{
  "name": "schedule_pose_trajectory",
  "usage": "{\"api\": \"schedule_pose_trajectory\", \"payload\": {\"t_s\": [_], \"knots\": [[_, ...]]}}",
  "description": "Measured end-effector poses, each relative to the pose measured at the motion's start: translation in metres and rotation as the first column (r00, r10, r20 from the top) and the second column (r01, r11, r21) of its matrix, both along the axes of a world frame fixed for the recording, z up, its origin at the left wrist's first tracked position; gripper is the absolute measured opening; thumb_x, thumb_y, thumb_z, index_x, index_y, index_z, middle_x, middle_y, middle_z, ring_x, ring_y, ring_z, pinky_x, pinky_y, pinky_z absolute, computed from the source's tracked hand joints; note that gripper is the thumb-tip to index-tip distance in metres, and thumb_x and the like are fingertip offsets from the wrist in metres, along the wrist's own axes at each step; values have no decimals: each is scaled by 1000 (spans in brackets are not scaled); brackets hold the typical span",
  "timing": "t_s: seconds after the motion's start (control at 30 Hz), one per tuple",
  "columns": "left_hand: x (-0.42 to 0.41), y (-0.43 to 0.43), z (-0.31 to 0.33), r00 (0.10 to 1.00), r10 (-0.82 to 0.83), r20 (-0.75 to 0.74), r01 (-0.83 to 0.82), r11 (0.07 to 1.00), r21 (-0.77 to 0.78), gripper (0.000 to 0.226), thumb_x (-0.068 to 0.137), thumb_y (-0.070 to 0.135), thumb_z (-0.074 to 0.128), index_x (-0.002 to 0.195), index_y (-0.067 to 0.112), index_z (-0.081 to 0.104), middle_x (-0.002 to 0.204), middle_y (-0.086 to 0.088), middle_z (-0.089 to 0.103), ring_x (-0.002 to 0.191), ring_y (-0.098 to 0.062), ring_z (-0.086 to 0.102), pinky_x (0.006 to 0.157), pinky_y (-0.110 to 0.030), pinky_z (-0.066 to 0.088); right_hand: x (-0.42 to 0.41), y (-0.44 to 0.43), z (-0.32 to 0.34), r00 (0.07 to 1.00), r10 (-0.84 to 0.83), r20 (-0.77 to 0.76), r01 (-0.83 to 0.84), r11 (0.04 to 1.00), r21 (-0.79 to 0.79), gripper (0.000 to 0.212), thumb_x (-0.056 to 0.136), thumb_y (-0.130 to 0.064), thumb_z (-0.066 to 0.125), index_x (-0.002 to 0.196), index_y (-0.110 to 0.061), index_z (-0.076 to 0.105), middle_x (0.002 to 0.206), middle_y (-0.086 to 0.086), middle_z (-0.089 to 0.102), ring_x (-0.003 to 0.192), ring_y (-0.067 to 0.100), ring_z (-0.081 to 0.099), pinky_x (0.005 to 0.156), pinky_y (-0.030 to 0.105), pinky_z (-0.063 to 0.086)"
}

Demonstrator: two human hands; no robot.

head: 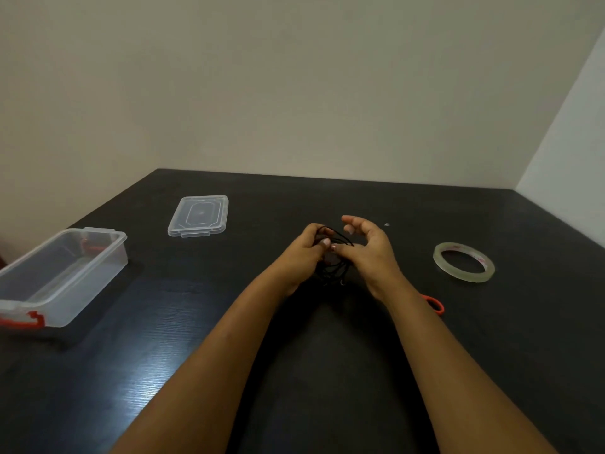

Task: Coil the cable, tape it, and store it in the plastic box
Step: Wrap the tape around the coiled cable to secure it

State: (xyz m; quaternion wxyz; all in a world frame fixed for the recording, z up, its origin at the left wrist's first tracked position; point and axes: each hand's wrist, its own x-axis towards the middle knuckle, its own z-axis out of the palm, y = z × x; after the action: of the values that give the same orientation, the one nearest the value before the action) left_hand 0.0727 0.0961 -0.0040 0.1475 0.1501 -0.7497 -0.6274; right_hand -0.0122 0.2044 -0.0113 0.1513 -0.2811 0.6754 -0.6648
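**Thin black cable bunched between two hands**

Both bare forearms reach in over the dark table (491, 339). Left hand (302, 253) is closed around loose loops of thin black cable (337, 268), held just above the tabletop; right hand (370, 247) pinches the bundle with thumb and lower fingers, upper fingers spread. Clear tape roll (464, 262) lies right, orange-handled scissors (435, 304) near the right wrist. Open plastic box (62, 276) and its lid (198, 215) sit left.

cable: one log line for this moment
stage: coiling | cable: in both hands | left hand gripping | right hand gripping | tape: untouched | box: open, lid off
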Motion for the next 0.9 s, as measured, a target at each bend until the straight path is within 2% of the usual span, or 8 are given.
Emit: {"api": "schedule_pose_trajectory", "payload": {"t_s": [0.13, 0.23, 0.33, 0.43, 0.5, 0.7, 0.8, 0.9], "knots": [[2, -2, 1, 1000, 9, 3, -9, 1000, -2, 19, 100, 15, 39, 116, 16, 49, 100, -1, 55, 90, -15, 55, 83, -35, 52, -2, 1, 1, 1000, -2, -15, 3, 1000, 8, 59, 80, 2, 71, 130, -22, 51, 121, -3, 48, 87, 10, 64, 71, 20, 55], [2, -2, 3, 995, 77, -64, -58, 965, 257, 21, 100, 14, 37, 117, 13, 49, 96, -8, 51, 85, -19, 53, 93, -44, 49, -3, 3, 2, 1000, -20, -7, 19, 1000, -7, 59, 81, 3, 69, 132, -19, 50, 121, -1, 48, 80, 9, 65, 66, 17, 56], [0, -2, 6, 984, 149, -101, -94, 902, 421, 22, 101, 13, 35, 112, 13, 54, 99, -10, 52, 83, -16, 53, 87, -37, 51, -1, 3, 2, 1000, 5, -29, -5, 1000, 17, 56, 83, 2, 66, 133, -18, 49, 123, -1, 47, 82, 10, 66, 64, 17, 56], [-1, 2, 6, 972, 195, -134, -117, 887, 446, 27, 102, 14, 32, 107, 15, 58, 107, -13, 54, 82, -16, 55, 70, -26, 53, 2, -1, 1, 999, 22, -34, -22, 1000, 12, 53, 85, 3, 64, 133, -15, 49, 122, 0, 47, 83, 9, 67, 63, 15, 55], [-1, 4, 7, 959, 243, -146, -149, 871, 468, 29, 102, 16, 32, 101, 15, 61, 98, -9, 58, 76, -12, 55, 61, -22, 52, 3, -4, -1, 999, 9, -41, -8, 1000, 16, 49, 86, 0, 64, 130, -15, 51, 123, 1, 50, 88, 10, 66, 69, 21, 58], [-5, 3, 5, 936, 311, -165, -189, 840, 509, 23, 101, 13, 37, 96, 14, 59, 85, -3, 54, 65, -7, 49, 62, -23, 48, 2, -9, -5, 985, -56, -162, 68, 995, 72, 30, 88, -8, 64, 115, -20, 62, 106, -3, 62, 104, 15, 63, 87, 30, 55], [-3, 4, 7, 937, 294, -187, -160, 840, 518, 30, 101, 11, 35, 115, 21, 60, 91, -3, 53, 68, -7, 48, 63, -21, 49, 0, -9, -6, 977, -109, -185, 120, 991, 51, 28, 88, -9, 64, 113, -19, 64, 104, -1, 65, 100, 14, 65, 88, 33, 56], [-2, 6, 9, 946, 263, -189, -139, 856, 497, 30, 101, 12, 35, 106, 17, 64, 96, -7, 57, 68, -8, 51, 67, -24, 52, -2, -8, -6, 974, -127, -186, 140, 989, 54, 30, 87, -9, 65, 116, -18, 62, 109, 1, 64, 98, 14, 66, 81, 28, 57]]}}
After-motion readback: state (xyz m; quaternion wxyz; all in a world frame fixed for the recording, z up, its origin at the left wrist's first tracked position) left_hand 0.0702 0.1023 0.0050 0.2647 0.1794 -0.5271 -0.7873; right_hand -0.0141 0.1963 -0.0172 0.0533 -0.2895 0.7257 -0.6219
